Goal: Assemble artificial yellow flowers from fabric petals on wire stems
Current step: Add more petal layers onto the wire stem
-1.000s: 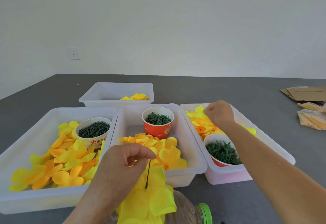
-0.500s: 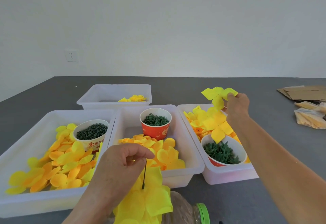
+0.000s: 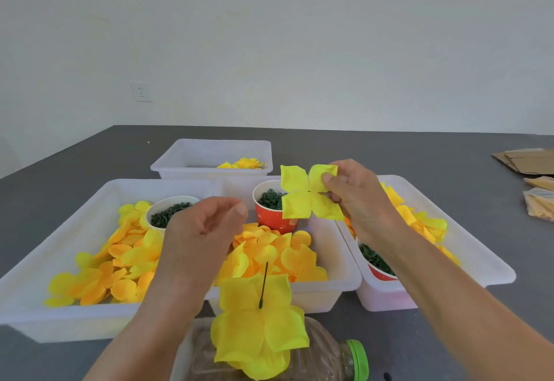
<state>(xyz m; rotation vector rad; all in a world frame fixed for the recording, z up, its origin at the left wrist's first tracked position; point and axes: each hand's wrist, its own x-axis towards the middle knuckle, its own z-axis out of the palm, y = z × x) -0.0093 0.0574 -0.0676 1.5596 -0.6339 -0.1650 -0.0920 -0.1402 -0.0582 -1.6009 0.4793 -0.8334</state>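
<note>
My right hand point(image 3: 359, 198) pinches a four-lobed yellow fabric petal piece point(image 3: 305, 195) and holds it up in front of the red cup. My left hand point(image 3: 204, 230) hovers beside it with loosely curled fingers and nothing in them. Below, a half-built yellow flower point(image 3: 260, 329) lies on a clear plastic bottle point(image 3: 329, 356). A thin dark wire stem point(image 3: 264, 284) sticks up out of its middle, and neither hand touches it.
Three white bins stand side by side: the left bin point(image 3: 60, 201) and the middle bin point(image 3: 347, 263) hold orange-yellow petals, the right bin point(image 3: 485, 254) yellow ones. Cups of green parts point(image 3: 171, 212) point(image 3: 271, 218) point(image 3: 374, 263) sit in them. A fourth bin point(image 3: 209, 147) stands behind. Cardboard point(image 3: 527, 162) lies far right.
My right hand lifted a petal piece out of the right bin and carried it left to the centre. My left hand let go of the wire stem and rose.
</note>
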